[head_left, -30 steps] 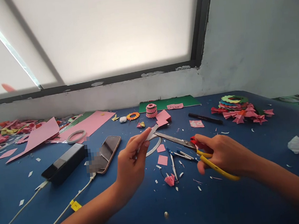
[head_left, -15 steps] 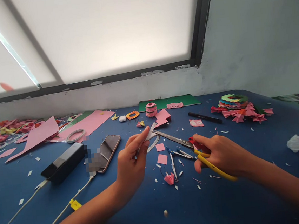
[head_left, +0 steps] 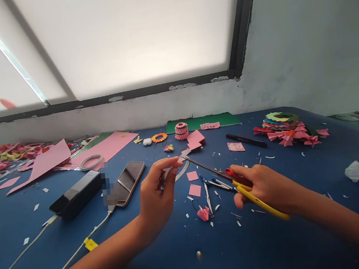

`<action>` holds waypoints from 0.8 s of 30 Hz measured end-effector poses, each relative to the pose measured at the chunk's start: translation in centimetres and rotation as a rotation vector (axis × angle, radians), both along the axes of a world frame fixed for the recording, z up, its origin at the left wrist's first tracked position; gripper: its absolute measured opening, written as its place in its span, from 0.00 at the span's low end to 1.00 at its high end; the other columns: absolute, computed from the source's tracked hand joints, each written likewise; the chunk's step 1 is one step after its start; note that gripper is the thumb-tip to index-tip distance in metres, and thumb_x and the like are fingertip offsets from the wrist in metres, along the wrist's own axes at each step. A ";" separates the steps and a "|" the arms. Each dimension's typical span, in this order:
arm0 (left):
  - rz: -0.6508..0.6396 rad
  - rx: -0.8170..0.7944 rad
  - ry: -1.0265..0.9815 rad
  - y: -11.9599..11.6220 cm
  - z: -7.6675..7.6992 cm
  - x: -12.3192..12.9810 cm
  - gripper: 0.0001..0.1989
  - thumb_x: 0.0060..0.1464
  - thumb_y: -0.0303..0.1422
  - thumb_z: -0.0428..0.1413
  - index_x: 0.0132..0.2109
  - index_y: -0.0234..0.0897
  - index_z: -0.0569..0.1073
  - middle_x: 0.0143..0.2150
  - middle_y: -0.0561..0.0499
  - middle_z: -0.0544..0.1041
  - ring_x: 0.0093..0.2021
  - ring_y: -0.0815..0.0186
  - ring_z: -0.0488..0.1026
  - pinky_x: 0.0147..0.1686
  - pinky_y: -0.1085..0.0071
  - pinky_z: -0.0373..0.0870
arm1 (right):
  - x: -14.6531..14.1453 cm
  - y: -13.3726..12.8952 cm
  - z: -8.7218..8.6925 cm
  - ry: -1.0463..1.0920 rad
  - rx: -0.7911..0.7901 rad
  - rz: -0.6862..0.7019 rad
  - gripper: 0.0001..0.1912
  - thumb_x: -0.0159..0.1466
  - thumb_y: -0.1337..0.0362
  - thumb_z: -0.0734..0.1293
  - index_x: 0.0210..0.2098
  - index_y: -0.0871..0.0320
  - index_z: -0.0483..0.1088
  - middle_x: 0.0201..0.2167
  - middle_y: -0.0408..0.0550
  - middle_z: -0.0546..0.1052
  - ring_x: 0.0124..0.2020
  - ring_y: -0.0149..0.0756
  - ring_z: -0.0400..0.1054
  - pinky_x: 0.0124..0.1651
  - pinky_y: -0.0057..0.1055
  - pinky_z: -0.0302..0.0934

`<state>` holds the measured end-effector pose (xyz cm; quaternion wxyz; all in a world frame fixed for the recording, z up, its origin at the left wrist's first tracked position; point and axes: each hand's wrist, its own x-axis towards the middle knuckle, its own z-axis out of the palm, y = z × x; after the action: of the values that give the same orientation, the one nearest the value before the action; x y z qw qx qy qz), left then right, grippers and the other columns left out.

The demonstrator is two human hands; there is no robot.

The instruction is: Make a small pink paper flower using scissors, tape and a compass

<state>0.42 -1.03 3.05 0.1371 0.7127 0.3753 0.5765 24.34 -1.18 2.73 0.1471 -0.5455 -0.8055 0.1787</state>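
In the head view, my left hand (head_left: 156, 191) is raised over the table, thumb and fingers pinched on a small pale strip (head_left: 185, 152), mostly hidden by the fingertips. My right hand (head_left: 265, 185) grips scissors (head_left: 214, 170) with yellow and red handles. Their blades point left, the tips close beside my left fingertips and the strip; whether they touch it I cannot tell. Beneath the blades lie a compass (head_left: 207, 191) and two pink paper squares (head_left: 194, 190). A folded pink paper piece (head_left: 203, 214) sits nearer to me.
A phone (head_left: 130, 183) and a black box-shaped device (head_left: 77, 194) with white cables lie left. Tape (head_left: 91, 162), pink sheets (head_left: 107, 149) and a paper pile are behind. A black pen (head_left: 246, 140) and stacked paper flowers (head_left: 288, 130) are right. White scraps dot the blue table (head_left: 241, 251).
The scissor blades have come closer together and slid slightly left. Less of the pale strip shows at my left fingertips, and those fingers have curled a little.
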 end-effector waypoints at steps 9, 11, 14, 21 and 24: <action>-0.059 0.077 0.010 0.1 0.0 0.2 0.11 0.55 0.22 0.52 0.42 0.40 0.73 0.38 0.50 0.76 0.38 0.68 0.74 0.33 0.74 0.73 | -0.2 0.1 -0.2 -0.022 0.051 0.001 0.16 0.56 0.47 0.63 0.27 0.54 0.65 0.13 0.37 0.63 0.16 0.29 0.52 0.18 0.25 0.43; -0.049 0.077 0.012 0.1 0.1 0.2 0.10 0.56 0.22 0.52 0.41 0.41 0.74 0.38 0.50 0.76 0.39 0.67 0.74 0.34 0.72 0.74 | -0.1 0.1 -0.3 -0.026 0.058 0.001 0.16 0.56 0.47 0.64 0.29 0.54 0.67 0.14 0.37 0.64 0.16 0.29 0.52 0.18 0.25 0.43; -0.038 0.075 0.019 0.1 0.1 0.2 0.10 0.56 0.23 0.52 0.40 0.41 0.74 0.38 0.49 0.76 0.40 0.66 0.73 0.36 0.71 0.74 | 0.0 0.1 -0.3 -0.030 0.075 0.000 0.17 0.56 0.47 0.64 0.29 0.54 0.69 0.14 0.39 0.65 0.16 0.30 0.53 0.18 0.25 0.44; -0.030 0.110 0.054 0.2 -0.1 0.2 0.09 0.56 0.23 0.52 0.41 0.40 0.74 0.38 0.49 0.76 0.37 0.67 0.73 0.29 0.74 0.71 | 0.2 0.4 -0.6 -0.025 0.085 -0.006 0.20 0.60 0.46 0.58 0.33 0.54 0.70 0.18 0.44 0.73 0.17 0.33 0.61 0.20 0.27 0.48; 0.000 0.155 0.091 0.5 0.3 -0.2 0.09 0.57 0.23 0.51 0.40 0.39 0.73 0.37 0.48 0.77 0.39 0.66 0.74 0.32 0.72 0.72 | 1.0 1.0 -0.7 0.007 0.065 -0.045 0.22 0.62 0.46 0.53 0.34 0.54 0.69 0.22 0.45 0.77 0.19 0.35 0.64 0.23 0.28 0.52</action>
<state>0.18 -0.53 3.34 0.0643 0.7467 0.3353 0.5709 25.32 -0.15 2.07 0.1717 -0.5578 -0.7979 0.1511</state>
